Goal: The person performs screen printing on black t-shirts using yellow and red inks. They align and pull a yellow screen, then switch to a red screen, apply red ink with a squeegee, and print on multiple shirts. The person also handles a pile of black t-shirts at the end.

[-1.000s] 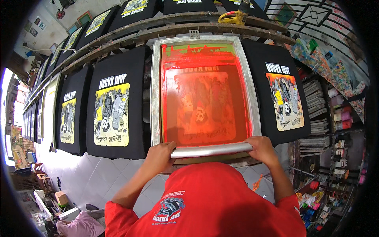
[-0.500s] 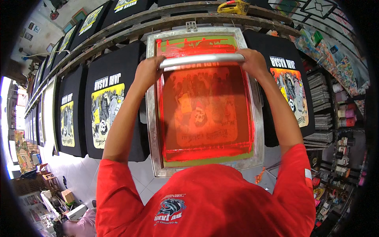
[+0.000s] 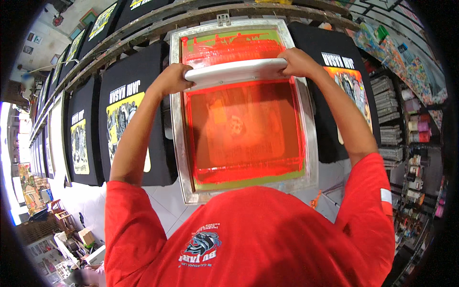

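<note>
Red ink point(image 3: 234, 51) covers much of the mesh inside the metal frame point(image 3: 310, 143); the black shirt point(image 3: 327, 40) right of the frame already carries red in its print, while the yellow-printed shirt point(image 3: 136, 62) left of it shows none — seemingly undone. Toward the frame's far end sits the squeegee point(image 3: 234, 72) — left hand point(image 3: 173, 80) and right hand point(image 3: 301, 63) each wrap closed fingers around one end.
</note>
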Demonstrator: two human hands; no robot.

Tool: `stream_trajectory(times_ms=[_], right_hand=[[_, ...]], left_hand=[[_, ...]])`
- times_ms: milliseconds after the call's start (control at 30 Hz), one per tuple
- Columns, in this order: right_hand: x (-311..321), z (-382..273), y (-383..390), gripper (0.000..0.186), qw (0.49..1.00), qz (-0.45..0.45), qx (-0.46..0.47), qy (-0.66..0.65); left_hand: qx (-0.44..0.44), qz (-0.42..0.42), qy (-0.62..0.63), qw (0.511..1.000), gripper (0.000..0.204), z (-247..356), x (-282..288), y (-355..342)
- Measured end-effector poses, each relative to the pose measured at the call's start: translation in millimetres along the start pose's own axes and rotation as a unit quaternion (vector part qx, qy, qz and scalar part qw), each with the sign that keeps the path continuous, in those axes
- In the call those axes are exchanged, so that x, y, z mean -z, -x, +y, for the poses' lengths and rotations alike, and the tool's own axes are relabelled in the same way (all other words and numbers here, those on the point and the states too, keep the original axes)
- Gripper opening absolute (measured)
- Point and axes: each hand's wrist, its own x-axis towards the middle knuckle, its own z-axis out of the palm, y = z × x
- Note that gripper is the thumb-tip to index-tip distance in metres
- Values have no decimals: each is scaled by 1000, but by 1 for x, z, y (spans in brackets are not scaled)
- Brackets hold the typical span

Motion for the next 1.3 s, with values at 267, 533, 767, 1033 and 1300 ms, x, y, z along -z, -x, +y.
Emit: stream_trajectory(times_ms=[267,533,767,1033,1300], right_hand=[[-10,-94,164,23,998,-15,-15,-67],[-85,-129,257,16,996,44,-74,-13],[-118,-116,245,28,977,202,-28,59],[-114,-141,294,36,985,165,-24,50],[-148,-129,272,39,975,215,-30,51]], left_hand=[[2,-49,19,999,24,105,-30,144],[61,-10,-21,998,17,142,-116,220],[51,133,-94,985,27,134,-139,223],[11,137,-67,988,37,155,-147,260],[-34,204,-132,970,25,125,-180,235]])
